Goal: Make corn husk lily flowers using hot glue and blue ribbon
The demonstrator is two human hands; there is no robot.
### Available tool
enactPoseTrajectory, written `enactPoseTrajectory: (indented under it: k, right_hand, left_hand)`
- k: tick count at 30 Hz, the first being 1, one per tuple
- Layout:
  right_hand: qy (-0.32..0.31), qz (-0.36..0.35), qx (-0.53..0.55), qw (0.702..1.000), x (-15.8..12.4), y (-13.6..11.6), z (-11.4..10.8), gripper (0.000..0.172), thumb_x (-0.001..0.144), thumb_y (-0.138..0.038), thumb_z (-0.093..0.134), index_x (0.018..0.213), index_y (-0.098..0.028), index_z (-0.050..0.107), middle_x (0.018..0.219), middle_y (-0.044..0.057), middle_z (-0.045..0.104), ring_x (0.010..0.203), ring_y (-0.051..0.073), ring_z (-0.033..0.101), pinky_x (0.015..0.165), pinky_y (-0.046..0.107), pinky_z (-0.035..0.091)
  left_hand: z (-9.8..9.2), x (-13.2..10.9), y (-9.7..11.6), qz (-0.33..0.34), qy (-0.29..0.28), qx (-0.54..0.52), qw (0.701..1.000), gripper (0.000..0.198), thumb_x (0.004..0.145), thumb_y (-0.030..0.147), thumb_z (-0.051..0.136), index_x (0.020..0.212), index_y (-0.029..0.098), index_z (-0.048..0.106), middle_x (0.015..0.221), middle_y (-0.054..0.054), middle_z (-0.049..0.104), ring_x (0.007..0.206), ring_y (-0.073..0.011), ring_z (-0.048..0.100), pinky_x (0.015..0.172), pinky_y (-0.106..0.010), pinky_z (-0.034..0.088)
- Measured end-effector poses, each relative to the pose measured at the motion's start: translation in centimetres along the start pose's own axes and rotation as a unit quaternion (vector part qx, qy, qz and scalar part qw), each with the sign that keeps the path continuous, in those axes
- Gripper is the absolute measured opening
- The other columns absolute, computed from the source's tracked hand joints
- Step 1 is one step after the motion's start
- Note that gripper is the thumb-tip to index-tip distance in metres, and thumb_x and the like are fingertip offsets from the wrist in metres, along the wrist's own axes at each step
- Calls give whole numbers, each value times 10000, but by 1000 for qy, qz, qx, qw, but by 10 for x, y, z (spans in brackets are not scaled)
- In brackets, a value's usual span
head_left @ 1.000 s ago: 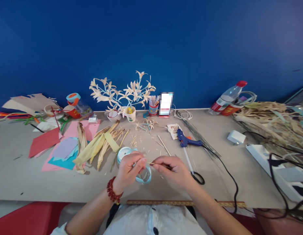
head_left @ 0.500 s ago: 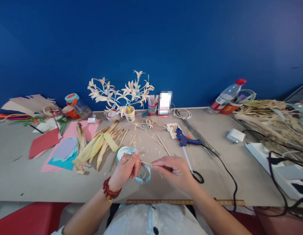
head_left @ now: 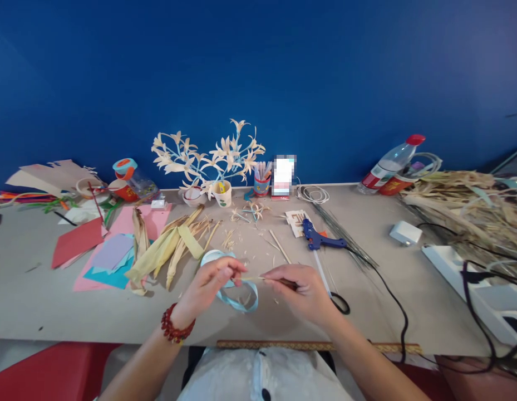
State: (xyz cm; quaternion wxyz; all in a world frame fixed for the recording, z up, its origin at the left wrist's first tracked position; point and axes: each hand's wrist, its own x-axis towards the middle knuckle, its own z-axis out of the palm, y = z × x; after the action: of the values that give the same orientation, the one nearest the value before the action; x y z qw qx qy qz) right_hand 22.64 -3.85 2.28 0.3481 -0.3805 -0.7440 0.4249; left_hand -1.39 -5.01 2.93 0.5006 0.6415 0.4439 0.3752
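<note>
pinching right hand (head_left: 302,288): grip narrow — on the strip (head_left: 254,278)
left hand (head_left: 207,285): by strip's end — grip, cannot tell
ribbon (head_left: 255,299): looped on table (head_left: 128,320)

We are working in what looks like a craft workshop: by a blue wall (head_left: 258,72), our grey tabletop (head_left: 128,320) is carrying a hot glue gun (head_left: 325,241), dried husks (head_left: 158,259), coloured paper (head_left: 77,242) and light-blue ribbon (head_left: 231,304), while handmade-looking flowers (head_left: 227,151) are standing in cups (head_left: 223,196).
</note>
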Motion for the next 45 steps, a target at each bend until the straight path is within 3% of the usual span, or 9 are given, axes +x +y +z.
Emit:
enactPoseTrajectory:
  k: [4, 19, 26, 30, 32, 34, 37, 41, 45]
  right_hand:
    - [4, 7, -8, 1000, 0, 1, -1, 223, 939, -360, 582, 909, -222, 754, 852, 55, 770, 702, 178, 679, 613, 267, 475]
    - [3, 3, -15, 1000, -3, -1, 0, 203, 945, -334, 579, 909, -227, 747, 860, 45, 769, 700, 169, 678, 636, 265, 474]
    - [-6, -22, -8, 1000, -2, -7, 8, 214, 952, -324, 549, 916, -227, 737, 852, 55, 770, 715, 178, 684, 644, 264, 469]
    - [17, 11, 3, 1000, -6, 1, -2, 233, 945, -346, 557, 860, -202, 719, 771, 52, 735, 644, 162, 625, 586, 254, 425]
    - [10, 49, 19, 999, -8, 5, -9, 257, 935, -377, 562, 839, -188, 708, 735, 45, 705, 621, 153, 585, 554, 245, 397]
    - [1, 83, 43, 996, -8, 7, -14, 287, 922, -410, 569, 805, -177, 690, 709, 35, 670, 601, 142, 543, 531, 236, 372]
    - [-6, 115, 86, 990, -7, 10, -17, 323, 900, -451, 583, 763, -169, 658, 682, 16, 615, 595, 129, 499, 523, 227, 351]
    - [-24, 140, 140, 980, -3, 10, -8, 354, 879, -493, 603, 749, -165, 630, 658, -8, 547, 597, 117, 466, 527, 222, 335]
    - [-59, 143, 190, 970, 5, 3, 8, 366, 856, -511, 630, 736, -166, 614, 631, -27, 502, 580, 105, 425, 538, 225, 324]
  left_hand:
    - [-1, -1, 10, 23, -3, 153, 988, 246, 908, 357, 583, 762, 180, 671, 680, -10, 663, 644, -134, 583, 626, -242, 437]
    - [6, -4, 6, 171, 104, 366, 909, 163, 872, 147, 515, 859, 205, 667, 770, -35, 700, 758, -189, 640, 727, -317, 491]
    - [8, -9, -3, 136, 239, 308, 911, 181, 883, 167, 474, 809, 204, 635, 716, -17, 688, 697, -171, 643, 680, -283, 496]
    - [-24, -23, -6, 95, 374, 310, 869, 182, 916, 204, 456, 841, 200, 622, 653, 4, 637, 632, -158, 605, 658, -271, 465]
    - [-49, -37, -7, 96, 297, 332, 890, 264, 936, 230, 414, 725, 203, 571, 653, -5, 618, 634, -161, 595, 646, -269, 452]
    - [-74, -53, -9, 48, 93, 378, 920, 326, 930, 274, 442, 627, 206, 539, 594, 6, 589, 569, -152, 564, 582, -249, 430]
    - [-98, -73, -14, -28, -166, 424, 890, 203, 880, 282, 563, 705, 237, 655, 653, 25, 677, 608, -152, 631, 577, -219, 441]
    - [-92, -70, -9, 17, -92, 466, 880, 169, 915, 252, 540, 963, 279, 700, 1004, -18, 735, 900, -194, 685, 793, -272, 503]
    - [-40, -34, 11, 181, 52, 437, 879, 252, 926, 262, 556, 1168, 222, 615, 1179, -101, 664, 1134, -243, 586, 969, -383, 460]
